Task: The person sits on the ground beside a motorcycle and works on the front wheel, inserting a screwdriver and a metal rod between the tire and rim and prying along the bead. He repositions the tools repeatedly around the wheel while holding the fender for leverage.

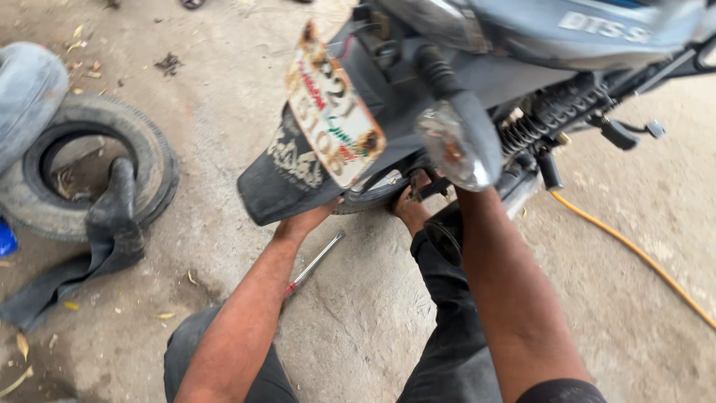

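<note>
I am crouched behind a motorcycle. My left hand (307, 221) reaches under the black rear mudguard (272, 186) and rests against the rear tyre (373, 197); its fingers are hidden there. My right forearm rises behind the clear turn indicator (451, 149), which covers the hand completely. My right leg in dark trousers stretches toward the wheel, and my foot (410, 210) seems to press at the tyre. A worn number plate (332, 119) hangs above the mudguard. A thin metal tool with a red band (317, 261) lies on the concrete just beneath my left forearm.
A loose tyre (153, 153) lies at the left with a black inner tube (112, 227) draped out of it. An orange hose (634, 250) runs across the floor at the right. The shock absorber spring (548, 112) and a footpeg (619, 134) jut out above.
</note>
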Available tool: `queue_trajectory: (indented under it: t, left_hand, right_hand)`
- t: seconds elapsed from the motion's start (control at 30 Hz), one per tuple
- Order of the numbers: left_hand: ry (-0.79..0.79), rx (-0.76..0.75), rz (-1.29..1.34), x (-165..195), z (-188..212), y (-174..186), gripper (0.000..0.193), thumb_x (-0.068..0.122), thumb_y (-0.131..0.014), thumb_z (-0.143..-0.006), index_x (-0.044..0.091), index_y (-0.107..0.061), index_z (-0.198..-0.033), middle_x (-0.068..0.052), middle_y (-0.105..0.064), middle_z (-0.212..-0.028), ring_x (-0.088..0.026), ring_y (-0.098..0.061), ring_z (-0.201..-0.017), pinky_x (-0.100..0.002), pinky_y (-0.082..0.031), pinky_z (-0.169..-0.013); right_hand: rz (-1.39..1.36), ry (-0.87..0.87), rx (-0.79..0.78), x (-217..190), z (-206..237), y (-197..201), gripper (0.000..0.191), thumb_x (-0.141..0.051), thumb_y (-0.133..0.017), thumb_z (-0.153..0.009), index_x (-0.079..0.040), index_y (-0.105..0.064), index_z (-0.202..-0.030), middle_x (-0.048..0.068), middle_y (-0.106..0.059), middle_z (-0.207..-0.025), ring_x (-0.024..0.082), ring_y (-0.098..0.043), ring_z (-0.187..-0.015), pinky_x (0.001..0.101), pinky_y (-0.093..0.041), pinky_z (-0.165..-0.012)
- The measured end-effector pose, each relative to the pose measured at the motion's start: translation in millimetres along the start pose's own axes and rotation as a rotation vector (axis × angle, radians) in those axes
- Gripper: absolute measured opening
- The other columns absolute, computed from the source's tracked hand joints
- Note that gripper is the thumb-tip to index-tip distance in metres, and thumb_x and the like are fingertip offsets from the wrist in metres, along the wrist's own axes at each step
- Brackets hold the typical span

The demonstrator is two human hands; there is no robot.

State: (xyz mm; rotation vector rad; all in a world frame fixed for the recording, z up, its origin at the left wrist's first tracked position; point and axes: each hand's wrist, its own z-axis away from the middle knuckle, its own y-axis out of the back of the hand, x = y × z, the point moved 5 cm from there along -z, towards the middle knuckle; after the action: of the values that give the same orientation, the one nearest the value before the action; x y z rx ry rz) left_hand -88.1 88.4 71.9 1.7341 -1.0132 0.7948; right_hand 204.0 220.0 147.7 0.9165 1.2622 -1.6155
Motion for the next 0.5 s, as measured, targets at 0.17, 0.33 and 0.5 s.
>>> queue_trajectory:
  t: [0.17, 0.33, 0.5]
  left_hand:
    - [-0.155, -0.038, -0.272, 9.9, -0.8, -5.2, 0.062, 0.022, -0.086, -0.075, 0.007, -0.066, -0.132, -0.016, -0.066, -0.136, -0.035, -0.056, -0.128, -0.045, -0.041, -0.109]
    - [-0.073, -0.065, -0.335, 22.2, -7.5, -7.0, 0.065, 0.024, -0.088, -0.072, 0.003, -0.066, -0.13, -0.018, -0.068, -0.128, -0.035, -0.061, -0.118, -0.045, -0.046, -0.102]
    - [0.011, -0.101, -0.287, 22.4, -5.2, -12.2, 0.059, 0.025, -0.089, -0.073, 0.003, -0.068, -0.123, -0.015, -0.072, -0.12, -0.032, -0.069, -0.106, -0.044, -0.052, -0.094]
  right_hand:
    - [-0.04, 0.329, 0.149, -28.2, -7.0, 3.3, 0.029, -0.025, -0.052, -0.097, -0.005, -0.051, -0.118, 0.02, -0.067, -0.099, 0.035, -0.069, -0.077, 0.0495, -0.059, -0.066]
    - [-0.097, 0.367, 0.245, -25.0, -30.1, 22.7, 0.024, -0.018, -0.054, -0.095, -0.007, -0.055, -0.115, 0.019, -0.067, -0.093, 0.034, -0.067, -0.069, 0.0476, -0.057, -0.06]
    - [-0.333, -0.275, 0.221, 23.7, -37.4, 26.0, 0.03, -0.022, -0.048, -0.098, 0.005, -0.054, -0.11, 0.021, -0.063, -0.081, 0.034, -0.065, -0.058, 0.0461, -0.059, -0.051]
